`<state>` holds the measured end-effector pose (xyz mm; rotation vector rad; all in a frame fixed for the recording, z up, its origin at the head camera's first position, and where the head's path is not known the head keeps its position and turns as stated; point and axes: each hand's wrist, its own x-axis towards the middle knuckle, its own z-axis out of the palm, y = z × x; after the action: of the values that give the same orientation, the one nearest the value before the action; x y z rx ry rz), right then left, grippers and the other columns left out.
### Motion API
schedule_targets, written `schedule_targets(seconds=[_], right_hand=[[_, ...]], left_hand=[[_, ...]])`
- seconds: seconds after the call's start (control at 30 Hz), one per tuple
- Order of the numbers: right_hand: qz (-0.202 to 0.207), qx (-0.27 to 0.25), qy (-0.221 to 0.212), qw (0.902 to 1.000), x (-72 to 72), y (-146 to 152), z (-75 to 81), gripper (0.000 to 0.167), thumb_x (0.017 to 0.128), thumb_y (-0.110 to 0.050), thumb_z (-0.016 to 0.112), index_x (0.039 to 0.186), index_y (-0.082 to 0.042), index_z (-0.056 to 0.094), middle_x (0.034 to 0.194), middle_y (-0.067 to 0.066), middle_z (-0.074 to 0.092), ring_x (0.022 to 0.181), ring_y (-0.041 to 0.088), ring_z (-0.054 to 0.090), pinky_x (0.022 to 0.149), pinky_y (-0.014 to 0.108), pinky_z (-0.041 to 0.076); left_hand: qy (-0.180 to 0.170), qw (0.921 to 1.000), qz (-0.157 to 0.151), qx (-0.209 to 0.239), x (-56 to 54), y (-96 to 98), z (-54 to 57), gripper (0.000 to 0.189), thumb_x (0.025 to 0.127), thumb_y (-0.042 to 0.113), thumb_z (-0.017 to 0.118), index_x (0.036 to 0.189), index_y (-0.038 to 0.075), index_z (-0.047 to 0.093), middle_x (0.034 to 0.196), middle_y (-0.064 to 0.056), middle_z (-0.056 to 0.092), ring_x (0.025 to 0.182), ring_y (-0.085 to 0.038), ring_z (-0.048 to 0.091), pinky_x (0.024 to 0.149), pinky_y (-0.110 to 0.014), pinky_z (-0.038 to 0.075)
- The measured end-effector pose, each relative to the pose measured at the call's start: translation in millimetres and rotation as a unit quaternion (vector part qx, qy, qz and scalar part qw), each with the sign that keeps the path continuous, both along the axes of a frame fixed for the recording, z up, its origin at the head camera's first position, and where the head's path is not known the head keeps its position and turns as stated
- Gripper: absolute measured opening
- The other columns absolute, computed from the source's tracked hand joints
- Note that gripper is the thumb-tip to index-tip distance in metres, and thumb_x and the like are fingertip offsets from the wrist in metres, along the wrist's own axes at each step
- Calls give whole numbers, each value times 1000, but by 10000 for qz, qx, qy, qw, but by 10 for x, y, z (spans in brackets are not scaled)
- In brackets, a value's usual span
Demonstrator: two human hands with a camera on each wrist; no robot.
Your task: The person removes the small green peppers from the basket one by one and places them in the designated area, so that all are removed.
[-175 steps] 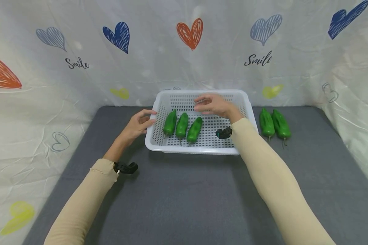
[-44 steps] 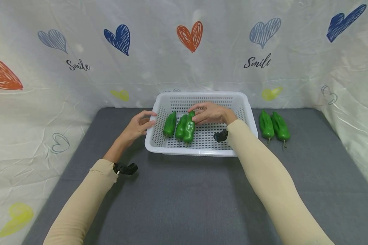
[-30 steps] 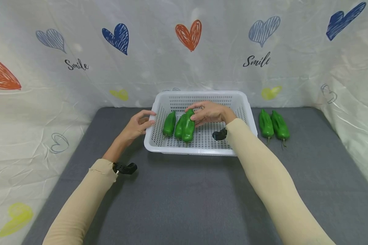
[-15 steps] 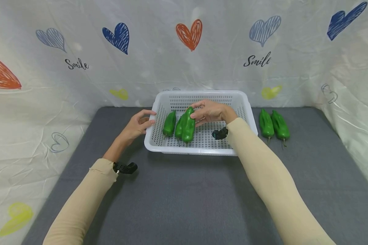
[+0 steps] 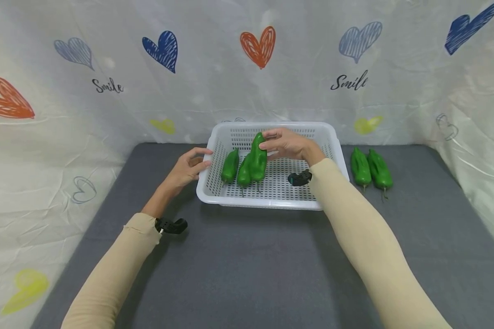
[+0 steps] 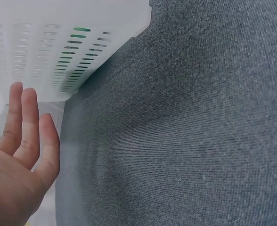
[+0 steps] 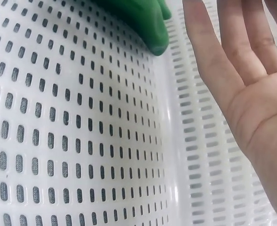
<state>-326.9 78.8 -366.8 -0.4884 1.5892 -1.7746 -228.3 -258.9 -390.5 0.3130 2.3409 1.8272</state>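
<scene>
Your left grip (image 5: 185,170) is held apart, fingertips at the left rim of the white basket (image 5: 271,204), in which a first green pepper (image 5: 230,166) and a second pepper (image 5: 244,172) lie. Just right of them, a third pepper (image 5: 257,160), tilted stem-end down, is clamped near its top in your right grip (image 5: 289,144). Farther right, a fourth pepper (image 5: 360,167) and a fifth pepper (image 5: 380,169) lie on the tabletop (image 5: 263,260).

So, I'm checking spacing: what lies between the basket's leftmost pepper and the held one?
In the head view, another green pepper lies between the leftmost pepper and the held pepper.
</scene>
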Motion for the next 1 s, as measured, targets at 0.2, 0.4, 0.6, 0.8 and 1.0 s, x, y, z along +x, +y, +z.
schedule_targets(seconds=[0.2, 0.4, 0.6, 0.8, 1.0], right_hand=[[-456, -204, 148, 9986, 7, 7, 51, 18, 96, 3, 67, 111, -5, 70, 113, 13, 63, 108, 29, 61, 100, 57, 43], [-871, -336, 439, 9947, 44, -32, 157, 21, 96, 0, 70, 116, -6, 69, 115, 12, 62, 109, 28, 60, 99, 54, 45], [-1180, -444, 708, 9895, 74, -73, 271, 22, 96, -1, 70, 118, -4, 70, 118, 13, 62, 110, 28, 60, 97, 52, 47], [-1182, -574, 925, 9870, 102, -69, 377, 22, 95, -1, 71, 117, -5, 73, 116, 14, 65, 109, 29, 62, 95, 53, 49], [-921, -739, 1213, 9856, 182, -22, 513, 24, 95, 3, 70, 117, -5, 73, 111, 16, 67, 103, 29, 64, 93, 56, 49]], left_hand=[[-25, 10000, 18, -13, -2, 16, -2, 40, 104, 16, 63, 142, 7, 51, 131, -24, 57, 108, -28, 63, 78, -38, 57], [-57, 10000, 26, 19, 3, 23, 7, 42, 104, 14, 62, 143, 5, 50, 132, -25, 56, 110, -31, 62, 77, -39, 57], [-27, 10000, 38, -5, -6, 11, 3, 41, 103, 16, 63, 141, 5, 51, 133, -25, 57, 109, -29, 62, 79, -39, 56], [-48, 10000, 40, -14, 1, 17, 19, 43, 103, 15, 63, 142, 3, 50, 134, -25, 56, 110, -30, 62, 78, -39, 56], [-41, 10000, 14, -11, -16, 19, 7, 43, 104, 14, 62, 142, 2, 49, 134, -25, 56, 107, -29, 63, 77, -38, 56]])
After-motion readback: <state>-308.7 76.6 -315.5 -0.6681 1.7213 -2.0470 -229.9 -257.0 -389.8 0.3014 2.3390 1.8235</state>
